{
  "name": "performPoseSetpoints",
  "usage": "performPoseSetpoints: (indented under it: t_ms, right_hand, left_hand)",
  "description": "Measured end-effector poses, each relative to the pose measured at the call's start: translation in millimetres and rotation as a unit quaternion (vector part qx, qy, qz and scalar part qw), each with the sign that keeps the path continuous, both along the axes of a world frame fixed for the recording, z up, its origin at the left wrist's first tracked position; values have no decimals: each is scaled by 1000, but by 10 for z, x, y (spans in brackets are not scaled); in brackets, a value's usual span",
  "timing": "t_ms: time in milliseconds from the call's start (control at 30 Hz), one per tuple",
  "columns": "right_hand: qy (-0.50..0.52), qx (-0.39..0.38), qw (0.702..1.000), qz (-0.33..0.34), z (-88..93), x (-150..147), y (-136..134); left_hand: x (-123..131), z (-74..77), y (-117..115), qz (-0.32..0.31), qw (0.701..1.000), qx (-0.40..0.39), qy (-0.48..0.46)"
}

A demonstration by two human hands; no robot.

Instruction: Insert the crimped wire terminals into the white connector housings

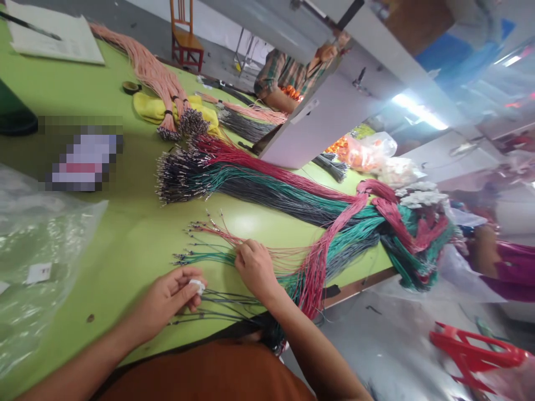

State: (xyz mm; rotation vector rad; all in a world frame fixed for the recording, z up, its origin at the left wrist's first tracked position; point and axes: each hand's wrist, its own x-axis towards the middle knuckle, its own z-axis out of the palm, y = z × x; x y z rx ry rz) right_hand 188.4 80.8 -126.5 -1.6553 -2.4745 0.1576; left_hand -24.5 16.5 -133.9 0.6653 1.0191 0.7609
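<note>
Between the thumb and fingers of my left hand (178, 292) is a small white connector (198, 286), with dark wires running from it to the right. My right hand (256, 267) is closed over thin wires, its fingertips among the red wires (217, 229); what exactly they pinch is hidden. Green wires (209, 257) with small metal ends lie on the table between the two hands. Several grey wires (225, 316) stretch along the table's near edge. Beyond my hands rests a thick bundle of red, green and grey wires (267, 186) with metal-tipped ends at the left.
Pink wire bundles (146, 67) lie on a yellow cloth (146, 108) at the back. A clear plastic bag (42, 267) covers the left of the green table (137, 234). Red, green and grey wires (317, 250) hang over the near edge. Another person (280, 78) works across the table.
</note>
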Motion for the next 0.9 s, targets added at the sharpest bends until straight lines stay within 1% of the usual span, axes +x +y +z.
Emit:
performPoseSetpoints:
  t_ms: [67,167,300,367,433,533,600,700,833,900]
  right_hand:
    - [23,6,1000,4,-9,-3,-12]
    - [65,-4,998,2,13,-9,-13]
    - [21,-16,1000,-3,10,-51,35]
    - [23,-17,1000,-3,17,-60,49]
    - [76,-19,997,-5,55,-39,32]
    - [177,-41,983,-17,155,35,-41]
    - [205,-58,977,-29,206,72,-82]
    - [181,-62,981,-40,191,52,-70]
    - [78,-51,995,-26,80,-82,41]
    - [54,-36,998,-13,64,-132,60]
  left_hand:
    - [4,-1,4,0,1000,-14,-17]
    - [5,-6,8,-10,999,-21,-31]
    - [9,-15,12,-16,999,-23,-25]
    - [11,-18,15,-18,999,-23,-23]
    - [13,-20,19,-19,999,-25,-21]
    - [15,-25,23,-20,999,-24,-19]
    - [15,-30,24,-20,999,-21,-18]
    - [14,-40,25,-23,999,-18,-14]
    - [14,-41,29,-29,1000,-8,-10]
    - [15,-34,32,-25,1000,-9,-10]
